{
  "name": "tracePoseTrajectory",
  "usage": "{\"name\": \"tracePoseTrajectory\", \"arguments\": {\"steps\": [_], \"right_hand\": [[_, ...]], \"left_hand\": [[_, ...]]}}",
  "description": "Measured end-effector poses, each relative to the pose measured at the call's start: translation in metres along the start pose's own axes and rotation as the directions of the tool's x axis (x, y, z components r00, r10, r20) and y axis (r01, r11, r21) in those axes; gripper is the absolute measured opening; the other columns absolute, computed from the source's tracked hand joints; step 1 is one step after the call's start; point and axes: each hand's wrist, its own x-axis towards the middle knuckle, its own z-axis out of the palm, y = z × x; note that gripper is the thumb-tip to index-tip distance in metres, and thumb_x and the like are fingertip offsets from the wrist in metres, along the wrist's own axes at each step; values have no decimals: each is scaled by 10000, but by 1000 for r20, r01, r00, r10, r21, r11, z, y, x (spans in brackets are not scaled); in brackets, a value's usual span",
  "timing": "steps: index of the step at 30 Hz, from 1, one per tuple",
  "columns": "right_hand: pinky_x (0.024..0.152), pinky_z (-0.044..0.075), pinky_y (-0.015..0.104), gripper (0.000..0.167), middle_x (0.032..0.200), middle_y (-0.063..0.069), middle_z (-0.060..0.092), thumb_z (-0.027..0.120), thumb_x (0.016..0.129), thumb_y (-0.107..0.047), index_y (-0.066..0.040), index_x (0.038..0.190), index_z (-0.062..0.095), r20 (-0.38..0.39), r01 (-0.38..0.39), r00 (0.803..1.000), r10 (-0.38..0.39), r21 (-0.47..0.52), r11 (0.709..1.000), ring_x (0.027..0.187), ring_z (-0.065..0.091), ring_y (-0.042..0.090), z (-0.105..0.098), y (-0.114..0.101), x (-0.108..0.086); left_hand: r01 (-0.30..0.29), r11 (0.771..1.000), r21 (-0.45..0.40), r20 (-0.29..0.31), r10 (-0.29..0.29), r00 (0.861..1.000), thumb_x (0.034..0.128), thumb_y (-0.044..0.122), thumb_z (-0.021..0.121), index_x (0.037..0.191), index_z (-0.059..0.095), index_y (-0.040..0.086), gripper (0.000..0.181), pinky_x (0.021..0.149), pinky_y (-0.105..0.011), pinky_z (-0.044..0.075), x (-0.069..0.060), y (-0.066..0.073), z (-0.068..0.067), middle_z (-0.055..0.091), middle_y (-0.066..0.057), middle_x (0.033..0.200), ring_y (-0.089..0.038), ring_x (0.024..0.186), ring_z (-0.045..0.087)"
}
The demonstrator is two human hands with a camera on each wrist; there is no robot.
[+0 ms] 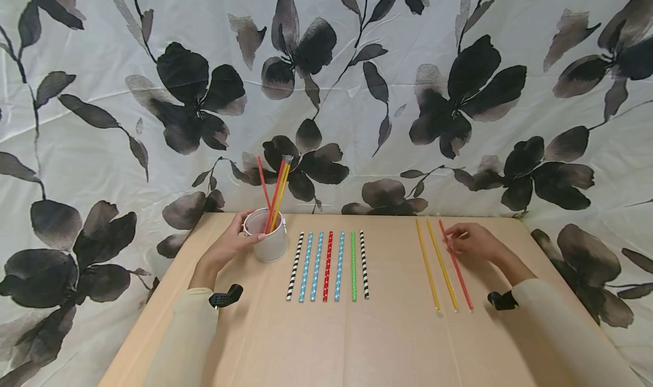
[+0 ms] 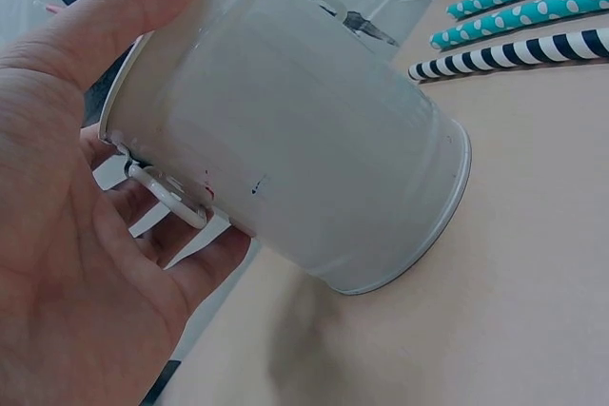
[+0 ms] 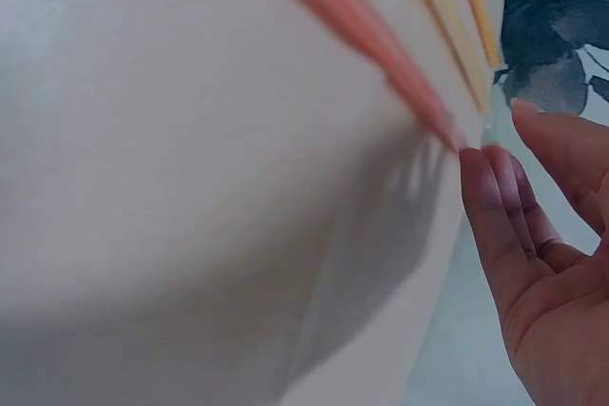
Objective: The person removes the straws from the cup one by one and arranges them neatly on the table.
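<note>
My left hand (image 1: 229, 248) holds a small white metal pail (image 1: 271, 246) by its side. In the left wrist view the thumb lies near the rim, and the fingers are behind the pail, beside its handle (image 2: 166, 197). Red straws (image 1: 262, 183) and yellow straws (image 1: 279, 200) lean inside it. At the right, the fingertips of my right hand (image 1: 474, 242) touch the far end of a red straw (image 1: 457, 271) lying on the table. The right wrist view shows the thumb apart from the fingers. Two yellow straws (image 1: 427, 262) lie just left of that red one.
Across the middle of the wooden table (image 1: 388, 341) lies a row of patterned paper straws: black-striped (image 1: 295, 268), blue dotted (image 1: 306, 268), red (image 1: 328, 268) and green (image 1: 353, 268). A floral cloth (image 1: 377, 120) hangs behind the table's far edge.
</note>
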Motion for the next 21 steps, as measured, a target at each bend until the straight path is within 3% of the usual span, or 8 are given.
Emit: {"name": "tracePoseTrajectory", "arguments": {"steps": [8, 13, 21], "right_hand": [[782, 587, 365, 329, 1155, 232, 639, 612, 975, -43, 73, 1283, 624, -42, 26, 999, -25, 19, 999, 978, 633, 322, -1, -21, 9], [772, 585, 350, 297, 1114, 202, 645, 633, 987, -69, 55, 1258, 643, -57, 68, 996, -66, 43, 997, 965, 640, 316, 3, -39, 18], [797, 597, 394, 257, 1106, 200, 647, 652, 985, -67, 29, 1223, 663, -80, 139, 988, -129, 129, 982, 996, 636, 415, 18, -66, 35]], "left_hand": [[11, 1000, -5, 12, -11, 1000, 907, 238, 772, 1575, 236, 161, 860, 1141, -624, 221, 0, 3, -2, 325, -158, 1550, -382, 1433, 269], [10, 1000, 1, 8, -10, 1000, 901, 236, 780, 1574, 236, 148, 870, 1142, -608, 240, 0, 4, -3, 325, -168, 1552, -385, 1440, 273], [-7, 1000, -15, 5, 7, 1000, 907, 211, 770, 1571, 244, 157, 849, 1146, -580, 233, 1, 0, -1, 331, -153, 1552, -360, 1434, 284]]}}
